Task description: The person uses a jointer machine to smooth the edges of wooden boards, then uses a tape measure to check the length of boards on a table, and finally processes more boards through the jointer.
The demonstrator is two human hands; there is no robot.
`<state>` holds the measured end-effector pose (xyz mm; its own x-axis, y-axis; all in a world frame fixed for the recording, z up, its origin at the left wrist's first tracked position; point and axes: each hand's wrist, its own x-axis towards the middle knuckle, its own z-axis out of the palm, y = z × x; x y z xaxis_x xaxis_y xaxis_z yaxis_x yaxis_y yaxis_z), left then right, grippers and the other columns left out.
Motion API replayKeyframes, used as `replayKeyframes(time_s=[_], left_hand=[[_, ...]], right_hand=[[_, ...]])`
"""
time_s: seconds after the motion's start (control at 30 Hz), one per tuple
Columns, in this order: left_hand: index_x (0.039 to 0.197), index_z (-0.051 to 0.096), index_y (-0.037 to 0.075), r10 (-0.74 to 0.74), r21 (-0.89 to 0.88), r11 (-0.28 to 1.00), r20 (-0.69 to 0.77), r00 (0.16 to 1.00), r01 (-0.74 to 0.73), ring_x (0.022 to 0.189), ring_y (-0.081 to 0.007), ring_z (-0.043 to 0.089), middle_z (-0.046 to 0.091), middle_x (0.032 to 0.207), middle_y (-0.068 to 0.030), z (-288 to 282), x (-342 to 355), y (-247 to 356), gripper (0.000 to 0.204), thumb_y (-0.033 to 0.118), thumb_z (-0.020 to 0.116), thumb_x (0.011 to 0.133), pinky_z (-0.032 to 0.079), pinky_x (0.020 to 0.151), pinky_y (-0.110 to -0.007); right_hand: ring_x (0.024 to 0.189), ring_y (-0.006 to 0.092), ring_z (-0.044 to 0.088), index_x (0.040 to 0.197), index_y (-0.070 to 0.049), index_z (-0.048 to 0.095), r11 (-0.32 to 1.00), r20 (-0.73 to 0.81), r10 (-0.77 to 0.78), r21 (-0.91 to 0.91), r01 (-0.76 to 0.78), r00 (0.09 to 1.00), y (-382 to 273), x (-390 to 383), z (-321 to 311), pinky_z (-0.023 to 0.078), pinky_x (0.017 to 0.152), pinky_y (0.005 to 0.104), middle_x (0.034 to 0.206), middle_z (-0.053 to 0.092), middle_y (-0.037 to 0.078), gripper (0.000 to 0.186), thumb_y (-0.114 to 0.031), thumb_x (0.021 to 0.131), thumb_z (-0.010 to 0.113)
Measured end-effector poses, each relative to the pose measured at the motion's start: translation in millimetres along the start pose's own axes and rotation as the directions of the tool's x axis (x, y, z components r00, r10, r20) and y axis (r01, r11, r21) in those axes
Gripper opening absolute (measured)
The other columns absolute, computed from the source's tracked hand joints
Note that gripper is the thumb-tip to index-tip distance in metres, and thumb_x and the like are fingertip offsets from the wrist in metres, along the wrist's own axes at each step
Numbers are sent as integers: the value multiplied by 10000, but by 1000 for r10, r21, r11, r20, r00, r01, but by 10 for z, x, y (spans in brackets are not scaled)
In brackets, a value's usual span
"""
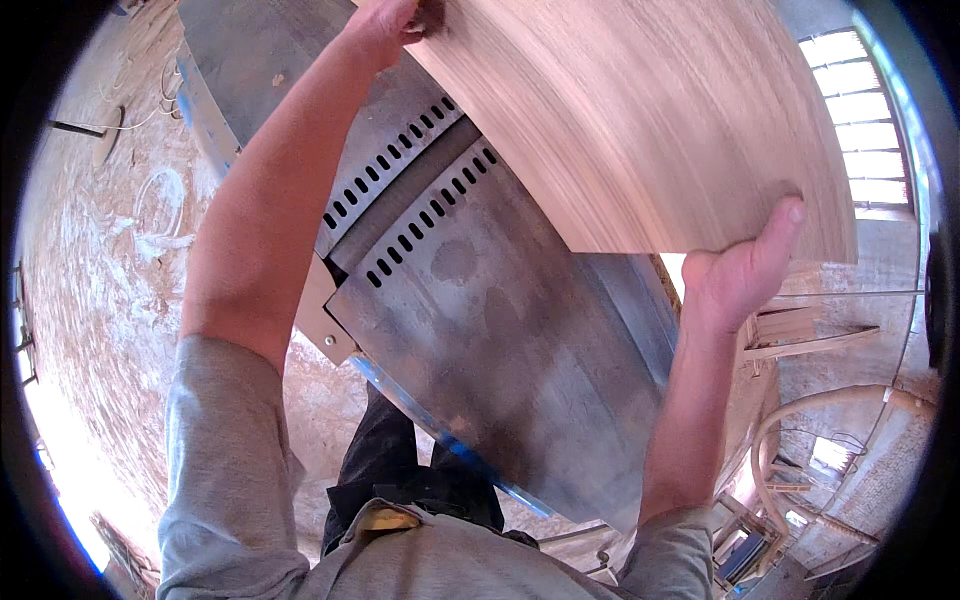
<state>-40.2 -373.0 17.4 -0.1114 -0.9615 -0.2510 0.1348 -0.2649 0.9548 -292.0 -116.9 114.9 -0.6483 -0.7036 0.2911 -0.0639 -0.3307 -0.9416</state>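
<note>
A wide, pale wooden board (pixel 640 120) with straight grain is held up above the metal table of a jointer (pixel 480 340). At its far left edge my left hand (pixel 385 35) grips it, with the fingertips partly cut off by the top of the picture. My right hand (pixel 740 270) holds the near right end, thumb lying on the upper face and the other fingers hidden behind the board. Below the board, the jointer's cutter gap (pixel 405 195) runs between two rows of dark slots. Whether the board touches the table cannot be seen.
The jointer's blue-painted edge (pixel 450 440) passes close in front of my legs. Stained floor (pixel 120 230) spreads on the left, with a thin cable on it. At the right are stacked wood pieces (pixel 800 335), a curved hose (pixel 765 440) and a barred window (pixel 860 120).
</note>
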Motion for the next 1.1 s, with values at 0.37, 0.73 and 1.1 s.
replayKeyframes(time_s=[0.37,0.73,1.1], left_hand=[[984,619,-24,201,-89,974,-94,975,-209,763,-204,576,603,820,-87,-235,505,-213,598,564,533,924,478,761,-341],[1391,458,-25,1,277,961,-74,997,20,1181,-245,518,577,1281,-181,-212,-79,-169,700,502,545,938,406,1011,-382],[1228,564,-39,-224,-254,957,-338,914,141,1060,-242,604,631,1139,-184,-1090,-1412,-236,571,434,597,909,463,908,-344]], right_hand=[[1090,258,591,1280,13,490,993,190,-70,105,50,979,369,368,1310,496,947,427,1208,568,131,545,-403,937,570],[749,138,567,937,60,644,988,171,-142,-41,151,975,496,623,2548,467,685,335,840,626,80,432,-364,874,686],[1148,254,568,1364,25,447,965,44,262,17,-263,964,-1293,-27,971,480,965,404,1278,561,147,574,-321,938,614]])
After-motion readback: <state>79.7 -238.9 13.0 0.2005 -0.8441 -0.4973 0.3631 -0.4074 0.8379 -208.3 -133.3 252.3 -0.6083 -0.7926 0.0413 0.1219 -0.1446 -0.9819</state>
